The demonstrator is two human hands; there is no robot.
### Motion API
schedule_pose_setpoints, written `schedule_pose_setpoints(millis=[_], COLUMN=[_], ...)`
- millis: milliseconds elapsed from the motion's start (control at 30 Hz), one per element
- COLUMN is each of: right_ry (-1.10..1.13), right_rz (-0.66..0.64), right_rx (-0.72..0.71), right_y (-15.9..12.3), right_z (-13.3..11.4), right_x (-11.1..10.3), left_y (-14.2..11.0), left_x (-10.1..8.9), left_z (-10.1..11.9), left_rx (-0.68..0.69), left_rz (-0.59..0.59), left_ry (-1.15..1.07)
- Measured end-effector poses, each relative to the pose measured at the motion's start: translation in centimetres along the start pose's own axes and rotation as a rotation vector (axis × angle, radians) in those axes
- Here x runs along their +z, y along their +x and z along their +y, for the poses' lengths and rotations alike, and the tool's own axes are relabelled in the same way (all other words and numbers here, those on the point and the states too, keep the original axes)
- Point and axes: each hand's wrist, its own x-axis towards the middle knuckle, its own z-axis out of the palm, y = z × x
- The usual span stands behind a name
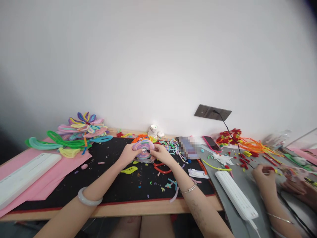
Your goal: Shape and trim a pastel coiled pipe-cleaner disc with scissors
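A pastel coil [143, 145] is held by the left hand [129, 154] and right hand [160, 154], both closed on it, over the bench [138, 208] toward its back edge. It seems largely wound; what is left cannot be told. Looped petals [85, 126] are massed near the back-left corner.

Soft light is washing the wall [153, 66], glowing palest at its middle and dimming toward the sides — black is filling the upper right corner. The wide lens is stretching the edges. The left hand [129, 153] and right hand [161, 154] are showing fairly clearly, the bottle [277, 138] is blurring, and coarse pixels are masking a screen [189, 147].
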Motion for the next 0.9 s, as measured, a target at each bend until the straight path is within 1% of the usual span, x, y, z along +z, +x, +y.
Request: schedule_pose_setpoints(millis=[100, 233, 300, 367, 467, 567, 733, 900], right_ry=[-0.104, -0.321, -0.424, -0.510, -0.617, -0.706, -0.777, -0.702], right_rz=[0.057, 0.152, 0.149, 0.103, 0.022, -0.003, 0.001, 0.021], right_rx=[0.008, 0.018, 0.020, 0.017, -0.011, -0.038, -0.041, -0.036], right_y=[-0.2, -1.6, -2.7, -4.0, -5.7, -6.6, -6.6, -6.1], right_z=[-0.7, -1.4, -1.4, -1.1, -0.2, 0.8, 1.5, 1.5], right_x=[-1.5, -4.2, -5.2, -5.7, -5.5, -4.7, -3.9, -4.3], left_y=[0.4, 1.3, 1.8, 2.2, 2.6, 2.7, 2.1, 1.5], left_x=[-0.5, -1.4, -1.9, -2.2, -2.3, -2.1, -1.9, -2.0], left_z=[-0.1, 0.0, 0.1, 0.3, 0.3, 0.3, 0.0, 0.1], left_rx=[0.001, -0.014, -0.040, -0.063, -0.102, -0.137, -0.141, -0.116], left_rz=[0.092, 0.184, 0.220, 0.244, 0.255, 0.244, 0.213, 0.174], left_ry=[-0.124, -0.348, -0.429, -0.486, -0.532, -0.535, -0.476, -0.412])
